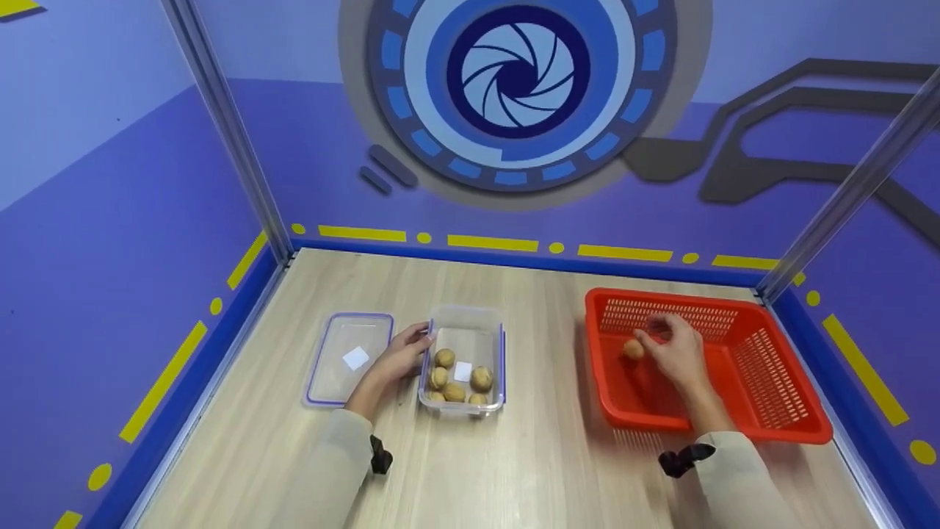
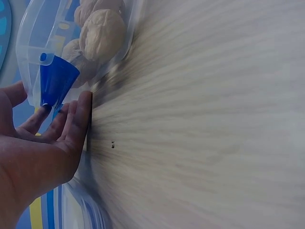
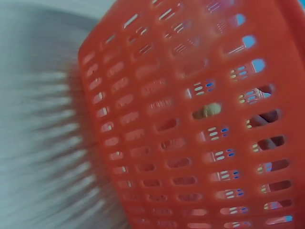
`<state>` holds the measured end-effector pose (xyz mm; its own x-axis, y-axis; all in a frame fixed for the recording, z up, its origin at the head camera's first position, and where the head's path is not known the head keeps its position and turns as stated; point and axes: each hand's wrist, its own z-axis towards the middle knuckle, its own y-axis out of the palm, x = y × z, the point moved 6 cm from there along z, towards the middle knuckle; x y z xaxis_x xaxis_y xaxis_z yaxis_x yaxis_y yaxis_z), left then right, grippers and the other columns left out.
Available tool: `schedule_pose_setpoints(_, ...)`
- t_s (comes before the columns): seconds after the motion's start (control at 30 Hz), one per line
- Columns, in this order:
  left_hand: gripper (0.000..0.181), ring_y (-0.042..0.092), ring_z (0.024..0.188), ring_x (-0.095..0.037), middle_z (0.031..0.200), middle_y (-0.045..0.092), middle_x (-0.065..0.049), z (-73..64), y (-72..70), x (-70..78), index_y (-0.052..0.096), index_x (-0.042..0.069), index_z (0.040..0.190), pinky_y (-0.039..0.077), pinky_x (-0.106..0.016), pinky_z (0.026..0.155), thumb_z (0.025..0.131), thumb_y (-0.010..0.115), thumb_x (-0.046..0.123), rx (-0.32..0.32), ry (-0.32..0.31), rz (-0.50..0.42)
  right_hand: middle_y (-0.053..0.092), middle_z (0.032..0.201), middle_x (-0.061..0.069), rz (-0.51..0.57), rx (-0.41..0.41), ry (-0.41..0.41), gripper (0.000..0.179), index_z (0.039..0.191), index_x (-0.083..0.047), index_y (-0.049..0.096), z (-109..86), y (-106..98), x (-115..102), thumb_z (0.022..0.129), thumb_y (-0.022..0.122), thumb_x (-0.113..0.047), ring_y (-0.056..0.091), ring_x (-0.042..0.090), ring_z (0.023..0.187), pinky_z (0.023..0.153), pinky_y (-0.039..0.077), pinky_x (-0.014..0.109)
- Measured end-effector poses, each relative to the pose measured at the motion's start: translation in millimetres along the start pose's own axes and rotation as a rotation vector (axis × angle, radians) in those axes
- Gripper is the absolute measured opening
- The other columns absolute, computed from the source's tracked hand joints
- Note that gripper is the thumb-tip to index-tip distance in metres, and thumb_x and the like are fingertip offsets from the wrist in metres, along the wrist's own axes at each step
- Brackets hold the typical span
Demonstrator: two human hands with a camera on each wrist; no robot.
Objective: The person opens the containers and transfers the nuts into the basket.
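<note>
A clear plastic box (image 1: 463, 411) stands on the table with several walnuts (image 1: 481, 378) and a white paper square in it. My left hand (image 1: 404, 354) touches the box's left side. In the left wrist view its fingers (image 2: 78, 117) lie loosely beside a blue latch flap (image 2: 57, 81). My right hand (image 1: 677, 353) is inside the red basket (image 1: 609, 422), thumb and fingers apart. A single walnut (image 1: 633, 349) is just below and left of its thumb tip, apparently not gripped. Through the basket's slots, the right wrist view shows that walnut (image 3: 208, 111) and parts of the hand.
A clear lid (image 1: 334, 375) with a purple-blue rim and a white paper square lies left of the box. Wood-patterned table (image 1: 543, 455) separates box and basket. Printed panels (image 1: 294, 147) and metal posts (image 1: 228, 125) enclose the table at the back and sides.
</note>
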<state>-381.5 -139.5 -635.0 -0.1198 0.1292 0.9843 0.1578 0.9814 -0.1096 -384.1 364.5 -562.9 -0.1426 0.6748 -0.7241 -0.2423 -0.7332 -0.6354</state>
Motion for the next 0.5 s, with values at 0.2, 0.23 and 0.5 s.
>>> schedule_pose_setpoints(0.2, 0.049, 0.050, 0.138, -0.042, 0.150, 0.052, -0.030, -1.0, -3.5, -1.5, 0.043, -0.004, 0.156, 0.048, -0.049, 0.110, 0.112, 0.052, 0.015, 0.011, -0.009, -0.033, 0.070, 0.122, 0.020, 0.041, 0.028, -0.061, 0.043, 0.130, 0.002, 0.067, -0.3, 7, -23, 0.097, 0.081, -0.021, 0.065, 0.035, 0.111, 0.098, 0.053, 0.053)
schedule_pose_setpoints(0.23, 0.049, 0.052, 0.136, -0.042, 0.149, 0.053, -0.030, -0.7, -3.6, -1.9, 0.043, -0.005, 0.156, 0.050, -0.047, 0.107, 0.112, 0.052, 0.013, 0.015, -0.010, -0.038, 0.070, 0.122, 0.018, 0.050, 0.028, -0.077, 0.043, 0.130, 0.002, 0.068, -1.0, 9, -29, 0.097, 0.081, -0.022, 0.065, 0.034, 0.110, 0.098, 0.053, 0.051)
schedule_pose_setpoints(0.5, 0.050, 0.053, 0.135, -0.038, 0.149, 0.054, -0.028, 1.8, -0.3, -2.0, 0.043, -0.006, 0.155, 0.048, -0.047, 0.111, 0.111, 0.053, 0.015, 0.013, 0.005, -0.040, 0.072, 0.119, 0.015, 0.152, 0.031, -0.194, 0.040, 0.126, 0.002, 0.070, -10.6, 33, -86, 0.093, 0.085, -0.015, 0.067, 0.031, 0.108, 0.095, 0.055, 0.036)
